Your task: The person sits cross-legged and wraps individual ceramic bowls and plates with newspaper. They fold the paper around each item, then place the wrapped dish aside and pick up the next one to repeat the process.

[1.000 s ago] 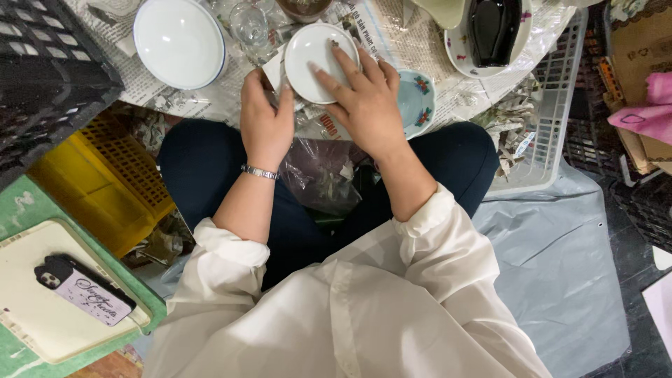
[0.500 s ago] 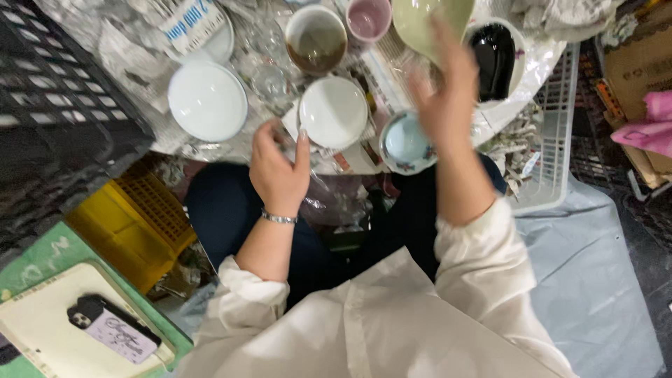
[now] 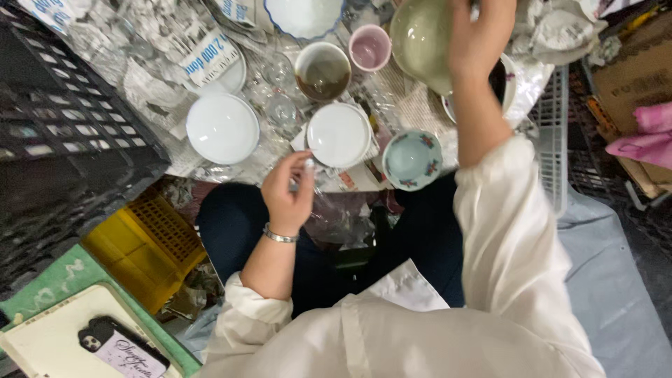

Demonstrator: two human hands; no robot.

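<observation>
Head view looks straight down on my lap and a spread of crockery on newspaper. My right hand point(image 3: 476, 38) is raised at the top of the frame, fingers closed around the rim of a pale green bowl point(image 3: 420, 42), which hangs tilted above the other dishes; the thumb side is cut off by the frame edge, so I cannot see the full grip. My left hand point(image 3: 288, 192) sits lower and nearer my body, fingers loosely curled with the fingertips touching, or almost touching, the near rim of a white bowl point(image 3: 339, 134); it holds nothing that I can make out.

The green bowl lies up and to the right of the left hand, well apart from it, so the right hand alone has it. A small light blue flowered bowl point(image 3: 411, 157) rests just beside the white bowl, directly below the lifted one. A brown-glazed bowl point(image 3: 323, 70), a pink cup point(image 3: 370, 49) and a white plate point(image 3: 222, 128) lie farther out, and a black crate point(image 3: 63, 133) stands at my left. Clear glasses between the plates are hard to separate from the crumpled wrap. A dark dish behind my right forearm is mostly hidden.
</observation>
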